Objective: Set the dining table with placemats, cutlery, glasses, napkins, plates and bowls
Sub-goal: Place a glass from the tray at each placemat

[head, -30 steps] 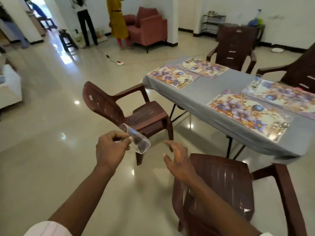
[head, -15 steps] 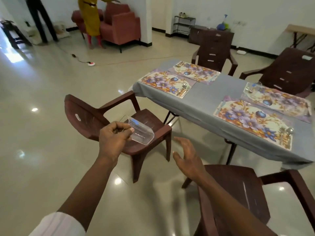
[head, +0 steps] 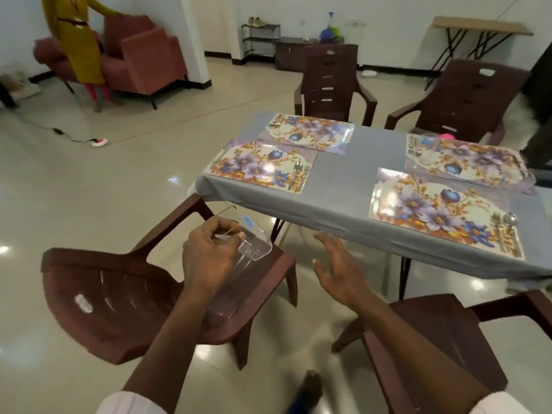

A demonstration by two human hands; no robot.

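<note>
My left hand grips clear drinking glasses, tilted on their side, above a brown chair seat; how many are stacked I cannot tell. My right hand hovers beside it with relaxed, spread fingers and holds nothing. Ahead stands the table with a grey cloth. Several floral placemats lie on it, the nearest ones at the left and right. A spoon and fork lie on the left mat, another set on the right mat. A glass stands on the far right mat.
Brown plastic chairs surround the table: one under my left hand, one at the lower right, two on the far side. A person in a yellow dress stands by a pink armchair. A cable lies on the glossy floor.
I have walked closer to the table, which now fills more of the view. My left hand has kept its hold on the glasses; the right hand stays open beside it.
</note>
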